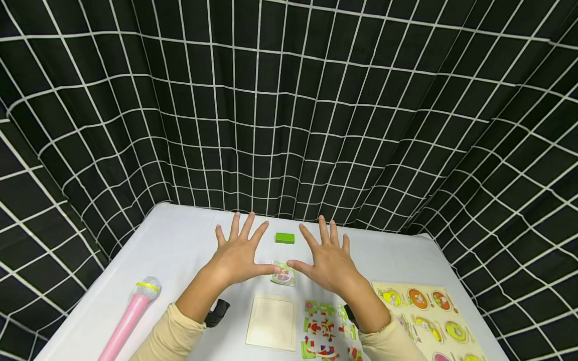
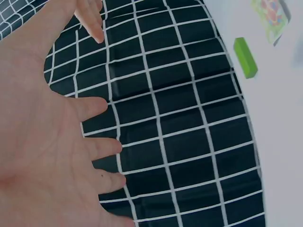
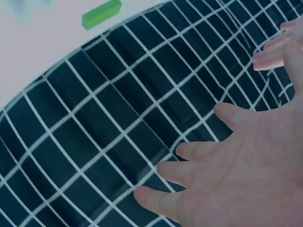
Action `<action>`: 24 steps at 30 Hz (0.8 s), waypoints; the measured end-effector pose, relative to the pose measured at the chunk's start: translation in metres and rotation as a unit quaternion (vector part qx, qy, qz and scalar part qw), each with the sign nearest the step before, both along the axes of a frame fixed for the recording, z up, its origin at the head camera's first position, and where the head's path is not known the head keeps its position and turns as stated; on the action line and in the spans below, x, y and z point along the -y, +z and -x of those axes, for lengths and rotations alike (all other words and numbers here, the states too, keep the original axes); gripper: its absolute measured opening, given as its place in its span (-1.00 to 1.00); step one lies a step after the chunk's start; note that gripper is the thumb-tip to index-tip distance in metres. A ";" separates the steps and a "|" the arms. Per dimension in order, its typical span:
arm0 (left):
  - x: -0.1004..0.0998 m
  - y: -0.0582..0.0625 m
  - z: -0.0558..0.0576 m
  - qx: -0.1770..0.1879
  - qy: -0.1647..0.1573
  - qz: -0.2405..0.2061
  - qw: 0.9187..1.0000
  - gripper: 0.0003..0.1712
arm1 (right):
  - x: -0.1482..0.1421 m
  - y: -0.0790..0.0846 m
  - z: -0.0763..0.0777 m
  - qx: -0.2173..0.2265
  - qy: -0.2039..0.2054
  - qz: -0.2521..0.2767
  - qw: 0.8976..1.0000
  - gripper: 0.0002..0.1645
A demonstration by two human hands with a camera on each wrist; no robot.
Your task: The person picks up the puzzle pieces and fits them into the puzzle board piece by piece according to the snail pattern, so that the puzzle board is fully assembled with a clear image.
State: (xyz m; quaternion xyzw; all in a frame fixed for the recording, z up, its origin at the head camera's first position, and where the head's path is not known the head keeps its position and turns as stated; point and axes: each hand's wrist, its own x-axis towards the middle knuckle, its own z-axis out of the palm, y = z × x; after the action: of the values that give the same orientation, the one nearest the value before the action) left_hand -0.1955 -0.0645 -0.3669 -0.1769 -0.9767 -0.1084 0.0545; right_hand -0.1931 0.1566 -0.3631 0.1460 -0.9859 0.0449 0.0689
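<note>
Both hands are held out over the table with fingers spread, holding nothing. The left hand [image 1: 237, 256] is left of a green block [image 1: 285, 238], and the right hand [image 1: 328, 261] is to the block's right. Between the two thumbs, a small picture card [image 1: 283, 274] shows; the left thumb tip overlaps it in the head view. Below lies a flat cream square tray [image 1: 272, 323]. Loose jigsaw pieces [image 1: 326, 328] in green, red and white lie near the right forearm. In the left wrist view the palm and straight fingers [image 2: 102, 147] show, with the green block [image 2: 245, 57] beyond.
A pink toy microphone [image 1: 135, 313] with a silver head lies at the table's left. A wooden puzzle board [image 1: 429, 321] with fruit-like pictures lies at the right, partly behind the right sleeve. Black curtain [image 1: 289, 110] with white grid lines surrounds the white table [image 1: 180, 235].
</note>
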 end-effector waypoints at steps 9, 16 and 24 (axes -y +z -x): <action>0.012 -0.047 0.003 0.125 -0.050 -0.019 0.991 0.18 | -0.013 -0.038 0.012 0.095 0.034 -0.023 0.995 -0.16; 0.024 -0.096 -0.017 0.236 -0.064 -0.031 0.969 0.25 | -0.027 -0.081 0.003 0.109 0.082 -0.017 0.991 -0.47; 0.028 -0.107 -0.030 0.260 -0.064 -0.015 0.963 0.22 | -0.037 -0.100 -0.008 0.124 0.102 -0.004 0.987 -0.70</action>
State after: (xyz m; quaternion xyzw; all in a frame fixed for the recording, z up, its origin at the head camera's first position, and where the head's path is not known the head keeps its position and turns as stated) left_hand -0.1658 -0.0923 -0.4735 -0.2041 -0.9422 -0.1688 -0.2052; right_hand -0.1846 0.1934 -0.4635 0.2396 -0.9668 0.0659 -0.0589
